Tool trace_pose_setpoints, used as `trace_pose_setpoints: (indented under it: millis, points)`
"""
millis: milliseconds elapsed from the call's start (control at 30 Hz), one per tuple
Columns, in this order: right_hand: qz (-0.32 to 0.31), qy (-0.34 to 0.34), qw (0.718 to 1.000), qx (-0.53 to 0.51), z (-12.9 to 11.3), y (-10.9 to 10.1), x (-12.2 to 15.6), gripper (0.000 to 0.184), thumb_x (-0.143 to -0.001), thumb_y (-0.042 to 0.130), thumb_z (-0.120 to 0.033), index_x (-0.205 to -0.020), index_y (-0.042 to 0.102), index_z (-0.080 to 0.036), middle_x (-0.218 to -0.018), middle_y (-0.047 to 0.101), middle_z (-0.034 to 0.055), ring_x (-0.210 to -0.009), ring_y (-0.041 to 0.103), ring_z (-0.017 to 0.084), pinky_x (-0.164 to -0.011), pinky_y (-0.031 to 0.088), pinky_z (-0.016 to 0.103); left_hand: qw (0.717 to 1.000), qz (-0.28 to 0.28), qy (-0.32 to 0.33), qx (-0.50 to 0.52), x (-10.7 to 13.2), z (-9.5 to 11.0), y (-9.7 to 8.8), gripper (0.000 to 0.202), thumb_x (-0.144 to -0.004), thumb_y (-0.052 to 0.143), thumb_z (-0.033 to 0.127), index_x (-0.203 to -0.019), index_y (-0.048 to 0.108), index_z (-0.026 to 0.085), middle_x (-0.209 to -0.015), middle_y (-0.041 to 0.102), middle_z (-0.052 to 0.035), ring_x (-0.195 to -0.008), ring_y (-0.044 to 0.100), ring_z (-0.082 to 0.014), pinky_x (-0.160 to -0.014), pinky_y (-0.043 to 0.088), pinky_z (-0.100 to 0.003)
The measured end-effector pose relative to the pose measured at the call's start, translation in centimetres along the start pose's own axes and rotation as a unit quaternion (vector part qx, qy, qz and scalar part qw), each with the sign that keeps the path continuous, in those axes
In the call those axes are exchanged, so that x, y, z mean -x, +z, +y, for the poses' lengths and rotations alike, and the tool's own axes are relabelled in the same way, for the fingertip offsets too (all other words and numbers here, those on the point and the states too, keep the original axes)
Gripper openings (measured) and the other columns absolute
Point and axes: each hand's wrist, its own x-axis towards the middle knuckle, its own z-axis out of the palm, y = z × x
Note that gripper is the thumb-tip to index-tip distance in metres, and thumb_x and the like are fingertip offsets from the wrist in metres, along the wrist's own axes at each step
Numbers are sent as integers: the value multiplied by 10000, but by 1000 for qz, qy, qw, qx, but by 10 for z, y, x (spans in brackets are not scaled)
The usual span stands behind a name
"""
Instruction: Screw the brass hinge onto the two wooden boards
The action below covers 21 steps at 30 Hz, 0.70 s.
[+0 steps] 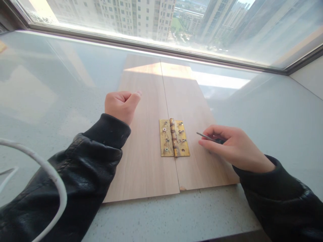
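A worn brass hinge lies across the seam between two wooden boards, a left board and a right board. Several screws sit in its left leaf. On the right leaf, several screws stand up or lean, and the lowest hole shows no screw. My right hand, to the right of the hinge, is closed around a screwdriver whose thin metal shaft points left; its dark handle is mostly hidden. My left hand is a closed fist over the left board's edge, and anything inside it is hidden.
The boards lie on a pale speckled sill below a window with a dark frame. A white cable loops over my left sleeve. Near the front of the seam, the right board has a small chip.
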Motion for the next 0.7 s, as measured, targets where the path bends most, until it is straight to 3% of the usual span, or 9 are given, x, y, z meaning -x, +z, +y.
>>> trace_pose_setpoints:
  millis: [133, 267, 500, 700]
  points:
    - [6, 29, 998, 56, 10, -8, -2, 357, -779, 614, -562, -728, 621, -208, -573, 513, -26, -558, 468, 133, -565, 372, 296, 1000, 3, -1, -4, 0, 0, 0, 490, -728, 607, 269, -355, 296, 206, -339, 246, 51, -333, 217, -62, -369, 84, -292]
    - [16, 47, 992, 115, 22, -11, 2, 381, -757, 618, -591, -729, 631, -211, -633, 605, 3, -599, 534, 163, -599, 404, 322, 1000, -4, 3, -17, -1, -2, -1, 492, -730, 610, 280, -351, 303, 211, -338, 248, 49, -334, 217, -65, -359, 96, -293]
    - [22, -26, 986, 166, 21, -11, 11, 122, -744, 597, -343, -766, 655, -238, -676, 649, -11, -568, 576, 167, -536, 438, 319, 1000, -12, 12, -22, 0, -2, 0, 507, -733, 609, 283, -346, 291, 210, -350, 229, 45, -341, 197, -66, -367, 77, -295]
    - [44, -114, 992, -14, 8, -3, 16, 175, -809, 603, -372, -740, 691, -237, -706, 717, 9, -636, 661, 174, -581, 526, 295, 997, -10, 32, -63, 3, 0, 4, 519, -719, 610, 292, -372, 236, 200, -402, 177, 40, -388, 164, -67, -413, 46, -303]
